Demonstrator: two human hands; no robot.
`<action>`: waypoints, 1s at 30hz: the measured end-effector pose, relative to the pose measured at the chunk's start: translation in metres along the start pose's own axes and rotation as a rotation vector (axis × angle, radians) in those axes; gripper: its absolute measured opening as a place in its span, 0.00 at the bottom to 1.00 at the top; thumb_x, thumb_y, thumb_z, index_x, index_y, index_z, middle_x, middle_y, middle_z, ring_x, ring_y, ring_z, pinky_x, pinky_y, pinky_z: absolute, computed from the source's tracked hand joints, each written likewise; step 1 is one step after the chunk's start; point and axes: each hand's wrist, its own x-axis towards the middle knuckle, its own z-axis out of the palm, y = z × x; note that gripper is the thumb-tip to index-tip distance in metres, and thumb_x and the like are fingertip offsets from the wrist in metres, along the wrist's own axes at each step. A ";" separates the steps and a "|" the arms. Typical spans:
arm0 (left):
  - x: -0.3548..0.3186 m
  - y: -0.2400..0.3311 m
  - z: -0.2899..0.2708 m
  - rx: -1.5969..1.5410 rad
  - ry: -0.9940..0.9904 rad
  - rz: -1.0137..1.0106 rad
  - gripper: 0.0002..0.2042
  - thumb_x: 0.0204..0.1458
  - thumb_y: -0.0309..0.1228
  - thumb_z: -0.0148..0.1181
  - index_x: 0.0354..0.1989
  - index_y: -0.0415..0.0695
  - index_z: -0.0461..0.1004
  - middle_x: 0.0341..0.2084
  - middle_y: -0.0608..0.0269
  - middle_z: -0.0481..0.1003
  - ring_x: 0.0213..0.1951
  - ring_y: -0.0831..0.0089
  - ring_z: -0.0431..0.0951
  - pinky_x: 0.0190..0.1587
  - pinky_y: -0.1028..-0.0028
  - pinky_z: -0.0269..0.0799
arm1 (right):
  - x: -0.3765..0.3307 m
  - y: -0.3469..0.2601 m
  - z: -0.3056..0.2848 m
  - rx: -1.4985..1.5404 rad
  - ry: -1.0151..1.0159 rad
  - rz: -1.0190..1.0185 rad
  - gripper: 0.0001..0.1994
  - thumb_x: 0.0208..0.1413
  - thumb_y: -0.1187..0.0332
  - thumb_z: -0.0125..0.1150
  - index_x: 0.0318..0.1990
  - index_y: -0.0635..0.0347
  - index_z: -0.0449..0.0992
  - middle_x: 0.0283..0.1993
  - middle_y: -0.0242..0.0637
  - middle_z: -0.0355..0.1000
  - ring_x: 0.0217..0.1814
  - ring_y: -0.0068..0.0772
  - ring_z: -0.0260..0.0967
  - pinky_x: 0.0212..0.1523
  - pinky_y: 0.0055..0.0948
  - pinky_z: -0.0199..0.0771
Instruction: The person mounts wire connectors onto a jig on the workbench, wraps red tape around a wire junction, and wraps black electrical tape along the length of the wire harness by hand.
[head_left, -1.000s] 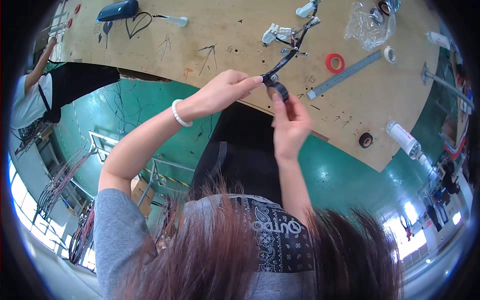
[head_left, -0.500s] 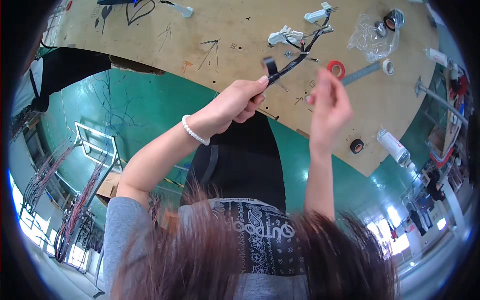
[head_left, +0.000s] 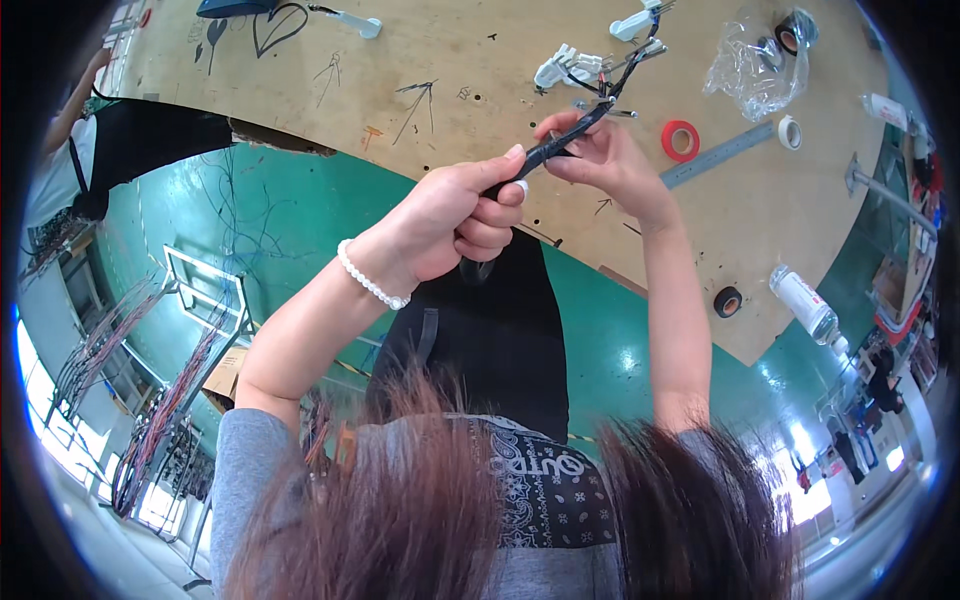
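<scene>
My left hand [head_left: 450,215], with a white bead bracelet [head_left: 368,280] on its wrist, grips the near end of a black taped wire bundle [head_left: 560,142]. My right hand [head_left: 605,160] pinches the same bundle a little farther along. The bundle runs up over the wooden board [head_left: 480,60] to several white connectors [head_left: 565,68]. A black roll of tape seems to hang below my left hand, mostly hidden by it.
On the board lie a red tape ring [head_left: 681,140], a metal ruler [head_left: 715,155], a white tape roll [head_left: 790,131], a clear plastic bag [head_left: 750,68], a black tape roll [head_left: 727,301] and a white bottle [head_left: 803,303]. Another person [head_left: 90,165] stands at the far left. Green floor lies below.
My right hand, lifted off the bundle half a second ago, has come back and closed on it. My left hand has slid along the bundle and sits lower in view.
</scene>
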 end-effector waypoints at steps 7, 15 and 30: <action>0.006 -0.012 -0.003 0.190 0.074 0.152 0.21 0.66 0.47 0.42 0.22 0.50 0.60 0.13 0.81 0.50 0.14 0.86 0.45 0.16 0.79 0.38 | -0.039 -0.033 0.027 -0.014 0.207 0.160 0.16 0.55 0.64 0.64 0.47 0.65 0.75 0.39 0.25 0.72 0.39 0.14 0.63 0.39 0.18 0.61; 0.015 -0.032 0.004 0.246 0.062 0.196 0.21 0.66 0.48 0.41 0.23 0.49 0.59 0.14 0.79 0.51 0.14 0.85 0.46 0.17 0.79 0.39 | -0.028 -0.012 0.058 0.112 0.586 0.163 0.12 0.58 0.61 0.63 0.40 0.60 0.75 0.44 0.30 0.75 0.46 0.19 0.66 0.53 0.23 0.62; 0.016 -0.032 -0.006 0.234 0.071 0.280 0.21 0.67 0.48 0.40 0.23 0.49 0.60 0.15 0.79 0.50 0.16 0.86 0.45 0.18 0.80 0.38 | -0.002 0.006 -0.007 -0.041 -0.027 -0.024 0.19 0.55 0.66 0.64 0.53 0.62 0.71 0.47 0.33 0.73 0.44 0.20 0.66 0.42 0.23 0.67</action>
